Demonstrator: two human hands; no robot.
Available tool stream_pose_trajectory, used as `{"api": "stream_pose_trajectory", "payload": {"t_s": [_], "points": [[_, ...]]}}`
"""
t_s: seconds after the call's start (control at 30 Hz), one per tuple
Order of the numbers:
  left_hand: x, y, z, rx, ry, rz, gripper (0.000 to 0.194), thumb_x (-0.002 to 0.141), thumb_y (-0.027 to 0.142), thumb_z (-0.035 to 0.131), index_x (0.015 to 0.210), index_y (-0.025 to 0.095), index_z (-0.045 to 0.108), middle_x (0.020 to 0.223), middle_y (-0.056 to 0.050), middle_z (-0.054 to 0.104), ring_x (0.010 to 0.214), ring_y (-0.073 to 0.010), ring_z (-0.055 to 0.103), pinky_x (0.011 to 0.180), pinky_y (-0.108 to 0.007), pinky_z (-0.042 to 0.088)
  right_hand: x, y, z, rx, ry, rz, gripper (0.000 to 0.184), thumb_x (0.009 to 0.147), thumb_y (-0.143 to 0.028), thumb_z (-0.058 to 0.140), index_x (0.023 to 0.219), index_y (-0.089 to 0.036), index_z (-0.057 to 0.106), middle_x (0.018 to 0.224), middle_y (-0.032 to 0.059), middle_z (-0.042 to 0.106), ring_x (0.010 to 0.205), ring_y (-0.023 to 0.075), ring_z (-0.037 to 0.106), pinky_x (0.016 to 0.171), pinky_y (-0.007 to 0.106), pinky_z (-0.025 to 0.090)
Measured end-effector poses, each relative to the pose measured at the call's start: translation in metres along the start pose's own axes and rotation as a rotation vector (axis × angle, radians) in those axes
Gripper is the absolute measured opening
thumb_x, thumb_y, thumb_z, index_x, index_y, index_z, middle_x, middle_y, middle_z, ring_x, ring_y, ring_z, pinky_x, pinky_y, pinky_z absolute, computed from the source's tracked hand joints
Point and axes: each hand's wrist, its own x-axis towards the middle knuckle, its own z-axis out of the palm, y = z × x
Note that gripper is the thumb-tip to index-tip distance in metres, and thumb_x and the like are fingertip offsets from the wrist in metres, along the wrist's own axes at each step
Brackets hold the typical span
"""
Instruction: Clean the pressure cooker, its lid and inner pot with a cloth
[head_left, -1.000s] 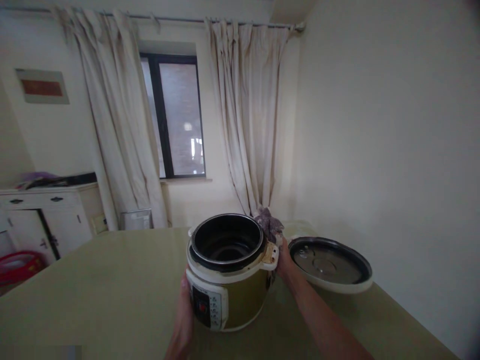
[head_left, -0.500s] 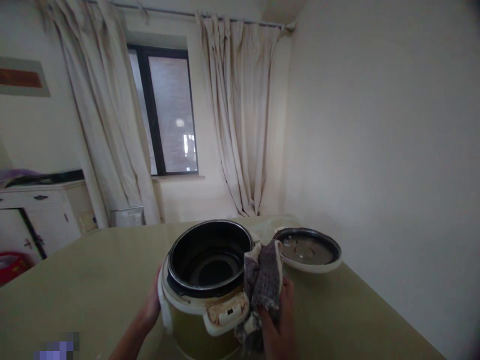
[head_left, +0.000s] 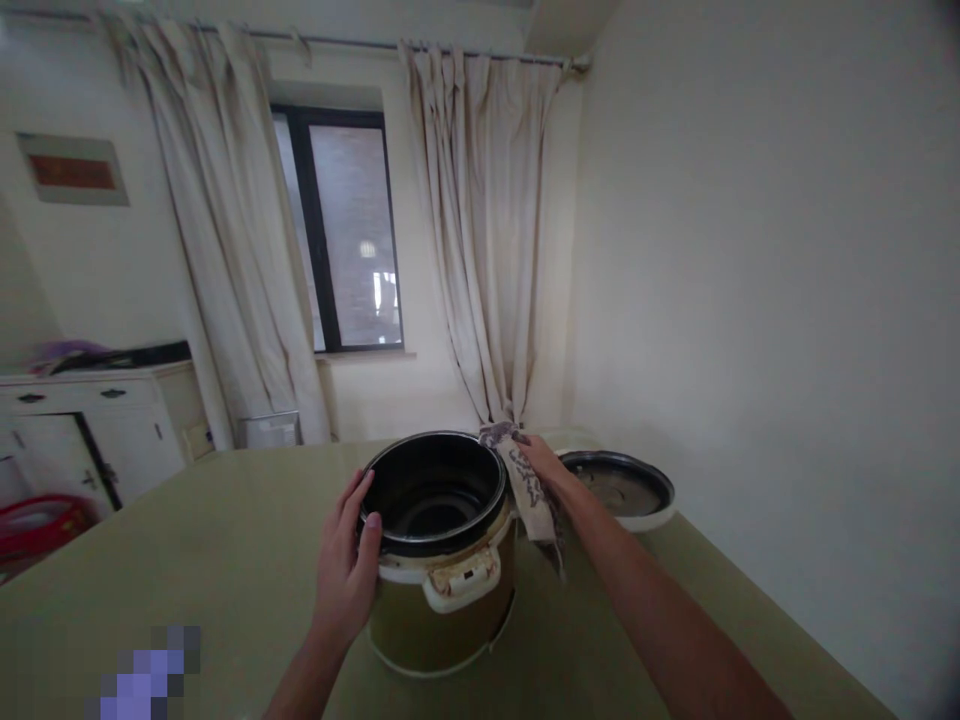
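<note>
An electric cooker (head_left: pixel 442 625) with a greenish body and a white front handle stands before me, its lid off. Its black inner pot (head_left: pixel 431 500) looks bare inside. My left hand (head_left: pixel 351 550) grips the left side of the rim, thumb in front and fingers over the edge. At the far right of the rim, my right hand (head_left: pixel 541 460) is closed on a grey and beige cloth (head_left: pixel 532 495). The cloth lies against the cooker's right side, its lower end hanging down. Part of the right hand's fingers is hidden by the cloth.
The cooker's round lid (head_left: pixel 626 490) lies underside up on the green table (head_left: pixel 187 560), right of the cooker. A wall (head_left: pixel 787 300) borders the table's right side. A white cabinet (head_left: pixel 135 430) and a red basin (head_left: pixel 45 525) are at the left.
My right hand has carried the cloth from the cooker's front right to the far right of its rim. My left hand has moved up from the side onto the rim.
</note>
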Motion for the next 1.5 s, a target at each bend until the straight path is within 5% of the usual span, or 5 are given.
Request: {"api": "stream_pose_trajectory", "payload": {"t_s": [0.47,0.8,1.07,1.37,1.5], "points": [[-0.002,0.001,-0.001,-0.007,-0.008,-0.026,0.043,0.110,0.051,0.041,0.137,0.026,0.064,0.167,-0.011,0.049,0.155,-0.0305,0.045,0.131,-0.059,0.028,-0.181,0.018,0.044,-0.286,0.402,-0.548,0.035,0.092,-0.027,0.064,0.126,-0.025,0.071,0.131,0.0139,0.062,0.124,0.0331,0.056,0.107,0.050,0.047],[-0.002,0.001,-0.001,0.033,-0.004,-0.019,0.040,0.110,0.052,0.039,0.119,0.025,0.067,0.163,-0.012,0.053,0.150,-0.0315,0.049,0.127,-0.058,0.033,-0.154,-0.060,0.006,-0.485,-0.316,-0.863,0.030,0.084,-0.031,0.076,0.114,-0.026,0.073,0.129,0.0074,0.065,0.121,0.0290,0.057,0.120,0.053,0.034],[0.004,-0.007,-0.009,0.044,-0.023,-0.045,0.039,0.105,0.058,0.044,0.105,0.028,0.068,0.157,-0.008,0.059,0.141,-0.0346,0.057,0.121,-0.056,0.043,-0.138,-0.117,0.052,-0.854,-0.555,-1.228,0.034,0.090,-0.052,0.075,0.111,-0.024,0.074,0.137,0.0091,0.065,0.112,0.0327,0.054,0.094,0.049,0.049],[0.006,0.000,-0.008,0.099,-0.035,0.081,0.035,0.108,0.047,0.040,0.099,0.025,0.066,0.144,-0.011,0.063,0.141,-0.0310,0.055,0.119,-0.050,0.042,-0.125,0.002,-0.030,-0.374,-0.112,-0.740,0.029,0.092,-0.037,0.072,0.119,-0.024,0.076,0.132,0.0117,0.064,0.124,0.0297,0.060,0.110,0.045,0.047],[0.007,-0.001,-0.007,0.092,-0.044,0.076,0.034,0.108,0.046,0.039,0.099,0.025,0.065,0.144,-0.012,0.062,0.141,-0.0319,0.054,0.117,-0.052,0.043,-0.130,-0.001,-0.018,-0.320,-0.021,-0.691,0.022,0.093,-0.036,0.068,0.109,-0.021,0.075,0.127,0.0124,0.064,0.120,0.0299,0.060,0.105,0.045,0.048]]}}
